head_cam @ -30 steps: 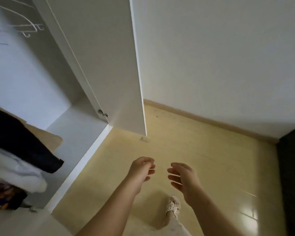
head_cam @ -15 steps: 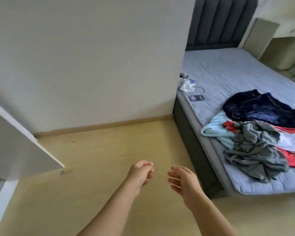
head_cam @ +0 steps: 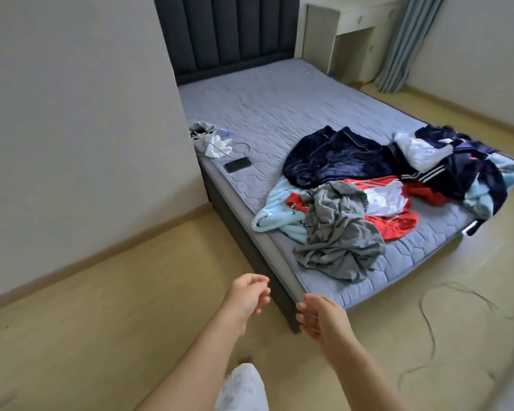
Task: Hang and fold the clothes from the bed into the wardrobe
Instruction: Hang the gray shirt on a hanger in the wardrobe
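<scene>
A heap of clothes lies on the near end of the bed. A crumpled grey garment is nearest me, with a light blue one, a red and white one and a dark navy one behind it. More dark and pale clothes lie at the far right corner. My left hand and my right hand hang empty in front of me, fingers loosely curled, short of the bed's near corner. The wardrobe is out of view.
A black phone and a small grey bag with cables lie on the bed's left edge by the wall. A dark padded headboard, a pale desk and a curtain stand beyond. Thin cables trail on the floor at right.
My view has swung right from the wardrobe to the bed, and the clothes heap has come into full view. Both hands stay empty in the same pose.
</scene>
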A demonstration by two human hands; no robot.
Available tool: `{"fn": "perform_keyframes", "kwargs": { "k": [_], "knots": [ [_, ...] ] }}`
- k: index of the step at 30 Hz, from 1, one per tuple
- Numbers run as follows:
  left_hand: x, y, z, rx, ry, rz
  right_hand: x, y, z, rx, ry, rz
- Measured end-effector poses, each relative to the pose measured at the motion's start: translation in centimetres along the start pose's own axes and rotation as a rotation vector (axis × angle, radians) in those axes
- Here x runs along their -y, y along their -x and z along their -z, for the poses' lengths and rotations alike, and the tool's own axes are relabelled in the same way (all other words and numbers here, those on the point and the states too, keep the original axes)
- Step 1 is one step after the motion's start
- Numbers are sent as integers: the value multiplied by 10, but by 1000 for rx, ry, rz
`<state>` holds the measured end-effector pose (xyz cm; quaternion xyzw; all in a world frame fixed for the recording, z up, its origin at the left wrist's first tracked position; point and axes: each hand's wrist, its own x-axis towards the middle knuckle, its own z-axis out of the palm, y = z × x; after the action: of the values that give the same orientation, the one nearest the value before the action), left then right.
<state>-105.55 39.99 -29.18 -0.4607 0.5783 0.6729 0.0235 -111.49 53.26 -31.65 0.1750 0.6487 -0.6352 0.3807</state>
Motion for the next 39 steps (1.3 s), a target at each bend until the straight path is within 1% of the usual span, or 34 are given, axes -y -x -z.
{"fn": "perform_keyframes", "kwargs": {
  "k": [4,8,11,13,16,20,23,31,35,37,39],
  "knots": [
    [-33,-55,-29,52,-64,6,36,-48,6,-63,-53,-32],
    [-80,-116,-59,131,-153,-6,85,-104,6,-163,-97,-32],
    [-113,-155,-75,181,-213,-2,117,-139,2,-197,-113,-43],
    [-131,-178,-87,212,-253,11,136,-160,1,-213,-167,-52],
    [-150,-209,-109,240,-319,36,156,-181,6,-237,-216,-89],
    [-161,-240,-147,282,-411,67,169,-206,31,-301,-241,-142],
    [-161,-267,-176,244,-445,110,178,-230,55,-301,-241,-195],
    [-140,-342,-268,31,-506,220,216,-325,144,-209,-116,-325],
    [-122,-379,-314,-6,-664,276,228,-376,181,-180,-49,-384],
    [-115,-396,-331,-68,-794,285,233,-397,193,-162,-9,-418],
    [-109,-409,-345,-124,-861,279,236,-415,203,-137,3,-449]
  ]
}}
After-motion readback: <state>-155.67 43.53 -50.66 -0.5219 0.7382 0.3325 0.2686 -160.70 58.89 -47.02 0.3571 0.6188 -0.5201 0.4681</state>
